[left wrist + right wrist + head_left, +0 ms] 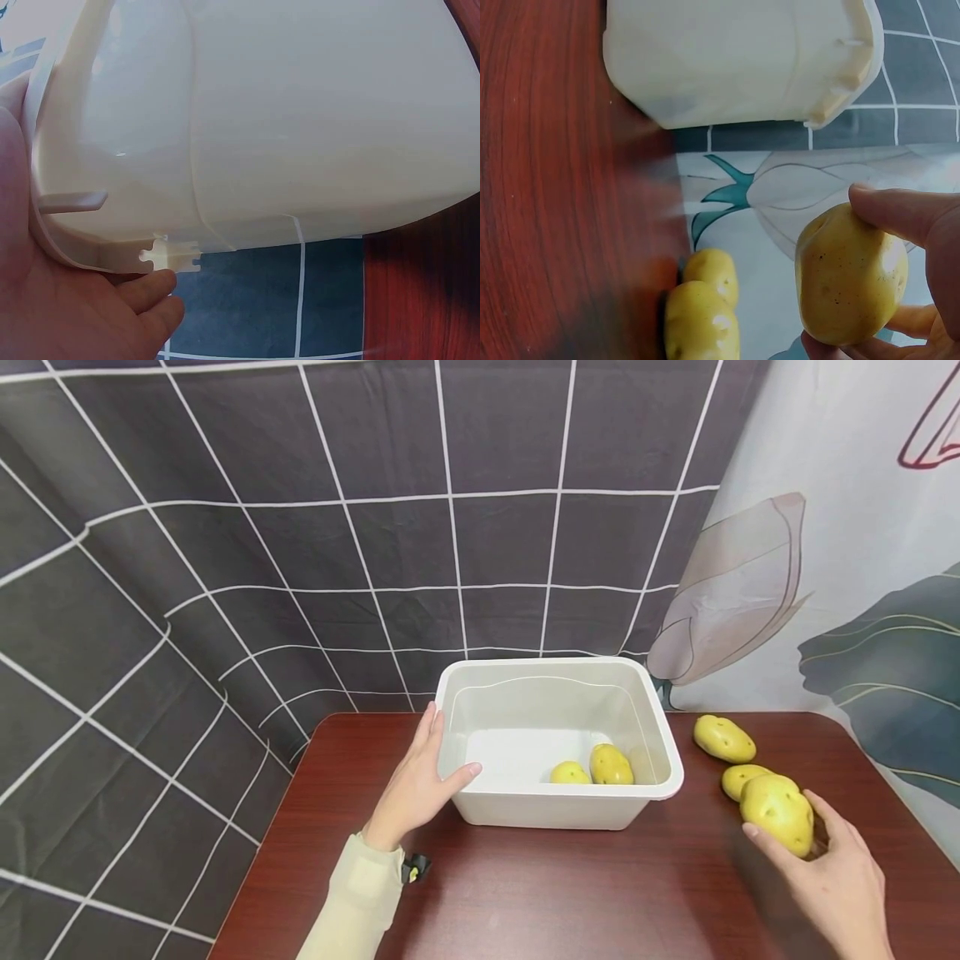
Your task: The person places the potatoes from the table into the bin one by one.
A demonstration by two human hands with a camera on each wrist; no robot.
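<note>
My right hand (843,868) grips a yellow potato (777,814) between thumb and fingers, above the table's right side. In the right wrist view the held potato (851,276) shows clear of the tabletop. Just beyond it lie two more potatoes, one partly covered by the held one (738,779) and one farther back (723,739). At the left end of a white plastic bin (555,810), my left hand (416,785) rests against the rim with fingers straight and thumb over the front corner. Inside the bin, at its right, sit two potatoes (611,766).
The bin stands at the back middle of a reddish-brown wooden table (570,893). Behind and left hangs a dark cloth with a white grid (397,543); a pale curtain with a leaf print (847,635) hangs at the right.
</note>
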